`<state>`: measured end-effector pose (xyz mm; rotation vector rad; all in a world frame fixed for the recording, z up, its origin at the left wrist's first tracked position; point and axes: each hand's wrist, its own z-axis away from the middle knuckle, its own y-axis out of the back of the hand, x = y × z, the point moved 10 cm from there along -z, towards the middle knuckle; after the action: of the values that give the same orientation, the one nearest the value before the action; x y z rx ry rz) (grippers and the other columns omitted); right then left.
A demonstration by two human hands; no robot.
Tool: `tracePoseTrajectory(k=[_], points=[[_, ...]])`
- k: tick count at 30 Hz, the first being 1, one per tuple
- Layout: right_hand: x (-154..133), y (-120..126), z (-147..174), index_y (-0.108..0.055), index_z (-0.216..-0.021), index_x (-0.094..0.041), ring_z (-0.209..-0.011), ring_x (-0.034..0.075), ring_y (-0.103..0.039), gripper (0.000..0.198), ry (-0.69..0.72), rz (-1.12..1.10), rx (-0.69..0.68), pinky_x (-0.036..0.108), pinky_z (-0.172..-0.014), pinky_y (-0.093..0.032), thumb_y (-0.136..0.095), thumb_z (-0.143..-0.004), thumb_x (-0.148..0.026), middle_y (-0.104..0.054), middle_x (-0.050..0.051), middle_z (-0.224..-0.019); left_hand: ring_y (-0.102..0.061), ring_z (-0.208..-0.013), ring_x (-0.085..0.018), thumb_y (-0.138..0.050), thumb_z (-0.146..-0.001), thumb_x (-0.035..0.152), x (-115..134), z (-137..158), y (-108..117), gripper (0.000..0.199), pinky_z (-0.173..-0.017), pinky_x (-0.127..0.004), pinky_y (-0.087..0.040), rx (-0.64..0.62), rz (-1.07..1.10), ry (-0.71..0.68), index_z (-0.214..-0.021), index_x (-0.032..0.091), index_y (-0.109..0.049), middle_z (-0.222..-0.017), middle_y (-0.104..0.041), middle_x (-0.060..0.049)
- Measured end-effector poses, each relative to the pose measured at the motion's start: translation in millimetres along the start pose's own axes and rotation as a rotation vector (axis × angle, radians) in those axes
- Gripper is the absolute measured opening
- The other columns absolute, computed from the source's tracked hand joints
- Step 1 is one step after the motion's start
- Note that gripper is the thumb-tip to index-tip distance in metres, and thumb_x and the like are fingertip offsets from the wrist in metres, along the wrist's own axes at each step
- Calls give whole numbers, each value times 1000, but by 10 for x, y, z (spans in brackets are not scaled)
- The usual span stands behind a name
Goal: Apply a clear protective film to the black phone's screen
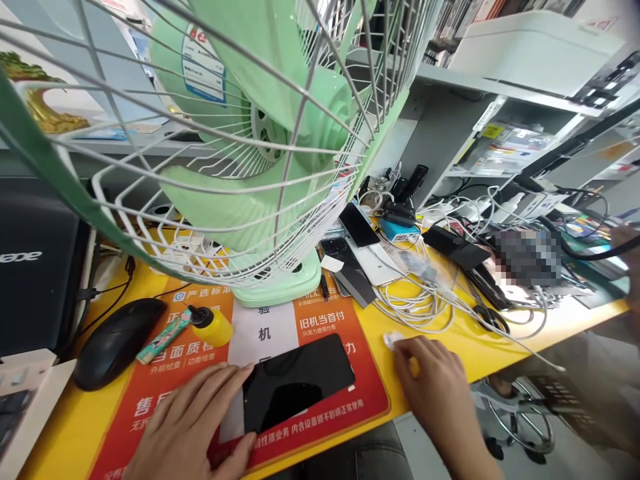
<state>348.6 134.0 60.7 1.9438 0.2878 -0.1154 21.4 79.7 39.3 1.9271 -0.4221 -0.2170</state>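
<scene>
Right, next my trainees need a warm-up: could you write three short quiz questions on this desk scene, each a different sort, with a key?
1. Multiple choice: which of these is the left hand nearest to?
A) a cable
B) the phone
C) a chair

2. True or false: in the picture, the mouse lies to the left of the phone.

3. Fill in the missing word: the fan has pale ____ blades.

Key: 1. B; 2. True; 3. green
</scene>
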Motion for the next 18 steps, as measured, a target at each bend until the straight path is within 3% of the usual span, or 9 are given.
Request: tracePoseTrajectory(k=[2,5,10,14,18], points=[[285,111,-4,-65,-88,-25,-84,26,-61,20,-55,64,28,39,-74,-39,-50,-97,-35,-69,4,-86,-63,-116,-28,-57,-86,51,-42,53,-69,70,-92,-40,-47,-15,3,19,-151,29,-38,-131,-68,-3],[479,322,-82,-69,-90,-26,-85,25,-64,29,-103,-11,39,38,-75,-45,-50,-97,-47,-72,4,-93,-61,-119,-30,-57,-86,51,-93,119,-170,74,-93,-43,-48,-46,13,44,-153,30,-34,-134,-66,-4],[757,792,-722,-71,-84,-25,-74,24,-64,36,-214,-36,106,37,-69,-47,-53,-89,-56,-70,6,-79,-64,-118,-29,-60,-85,52,-104,111,-174,73,-92,-42,-52,-33,51,59,-152,33,-36,-132,-68,-3],[978,686,-1401,-73,-92,-23,-81,28,-67,38,-172,-19,-30,39,-71,-48,-55,-83,-54,-74,10,-90,-66,-116,-27,-62,-85,52,-73,66,-94,71,-90,-39,-55,-6,39,53,-149,34,-40,-131,-69,-1],[1050,409,-1592,-74,-89,-23,-76,26,-69,35,-100,-61,-190,37,-68,-50,-57,-78,-51,-77,8,-90,-68,-115,-26,-64,-84,52,-51,59,-43,73,-91,-38,-56,9,46,58,-151,35,-38,-132,-70,1]])
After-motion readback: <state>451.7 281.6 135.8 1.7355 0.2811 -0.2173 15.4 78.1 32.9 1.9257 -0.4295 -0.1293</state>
